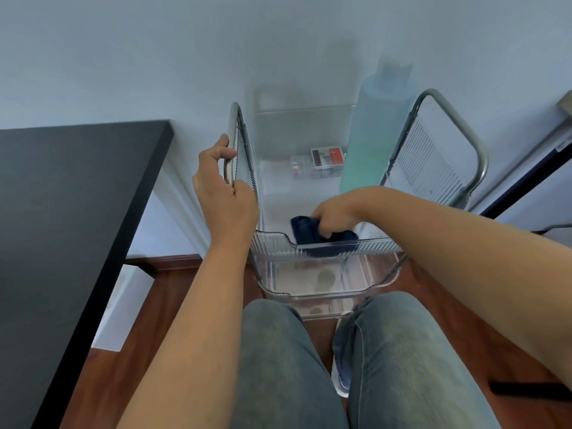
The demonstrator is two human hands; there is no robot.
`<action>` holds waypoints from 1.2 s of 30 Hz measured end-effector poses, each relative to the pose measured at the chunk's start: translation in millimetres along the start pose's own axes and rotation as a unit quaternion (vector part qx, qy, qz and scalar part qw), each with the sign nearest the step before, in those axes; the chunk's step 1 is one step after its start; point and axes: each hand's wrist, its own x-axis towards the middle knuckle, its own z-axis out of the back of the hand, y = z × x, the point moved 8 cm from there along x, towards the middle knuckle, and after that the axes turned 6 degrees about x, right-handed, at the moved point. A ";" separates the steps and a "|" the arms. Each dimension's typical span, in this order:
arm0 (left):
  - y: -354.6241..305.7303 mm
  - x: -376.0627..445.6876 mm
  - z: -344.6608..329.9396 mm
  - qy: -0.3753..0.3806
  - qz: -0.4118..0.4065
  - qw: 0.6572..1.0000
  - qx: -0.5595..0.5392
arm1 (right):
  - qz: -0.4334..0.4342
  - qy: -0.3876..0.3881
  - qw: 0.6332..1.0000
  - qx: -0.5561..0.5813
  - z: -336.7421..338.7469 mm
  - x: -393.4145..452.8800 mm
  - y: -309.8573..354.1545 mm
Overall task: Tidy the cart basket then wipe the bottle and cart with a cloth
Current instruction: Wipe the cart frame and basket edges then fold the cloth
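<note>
A clear ribbed plastic cart (278,247) with metal handle bars stands in front of my knees against the wall. My left hand (221,187) grips the cart's left metal handle (230,144). My right hand (332,219) is down inside the top basket, closed on a dark blue cloth (305,230) that lies on the basket floor near the front wall. A tall pale green bottle (374,134) stands upright at the basket's far right. A small clear box with a red and white label (322,161) sits at the back of the basket.
A black table (68,212) stands to the left of the cart. The right metal handle (464,131) rises on the cart's far side. Lower clear trays (312,283) show beneath the basket. My jeans-clad knees (340,360) are close to the cart's front, over a wooden floor.
</note>
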 end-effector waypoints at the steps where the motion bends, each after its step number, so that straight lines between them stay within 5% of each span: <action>1: 0.1 0.1 -0.6 -0.001 -0.003 1.000 -0.002 | -0.031 -0.001 1.000 -0.004 2.7 -5.8 -17.4; 7: 1.5 -1.1 -2.4 0.001 0.008 1.000 -0.025 | -0.140 -0.002 0.988 -0.059 11.2 -37.4 -74.7; 11: 3.7 -0.4 -5.1 0.014 0.026 0.999 -0.045 | -0.066 -0.017 0.993 -0.098 8.2 -31.7 -36.8; 20: 5.9 -0.6 -4.1 0.018 0.051 0.998 -0.025 | 0.121 -0.032 0.992 0.007 -10.0 18.9 93.5; 30: 7.0 3.2 -4.3 0.031 0.022 0.999 -0.011 | 0.006 -0.009 0.998 -0.066 0.7 -26.1 -22.7; 36: 7.3 2.2 -4.7 0.029 0.020 0.999 -0.010 | -0.113 -0.031 0.968 -0.223 12.8 -48.5 -93.3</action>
